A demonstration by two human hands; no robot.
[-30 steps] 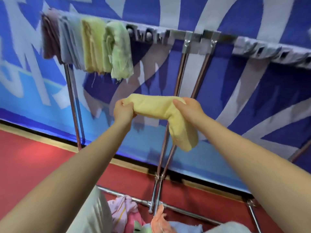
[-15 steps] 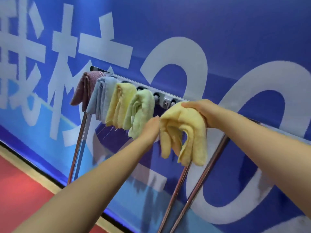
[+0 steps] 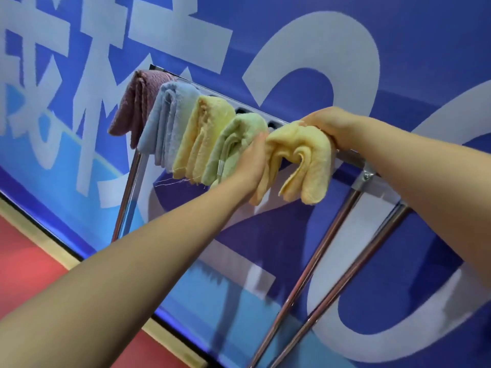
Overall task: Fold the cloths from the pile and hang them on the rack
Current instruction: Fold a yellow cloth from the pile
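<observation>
Four folded cloths (image 3: 186,134) already crowd the rack (image 3: 372,166) bar's left end, and just right of them the pale yellow cloth (image 3: 300,160) drapes crosswise, right hand (image 3: 332,128) fingers clamped on its top, left hand (image 3: 252,160) flat against its left side.

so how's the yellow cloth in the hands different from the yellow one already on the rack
The held yellow cloth is gripped by the right hand with the left hand against its side; the hung yellow cloth is untouched. The held one sits rumpled, its loose folds splaying open, while the hung one drapes in flat, neat layers. The held one is last in the row, right of the green cloth; the hung one is left of it. Both are pale yellow terry over the same rack bar.
</observation>
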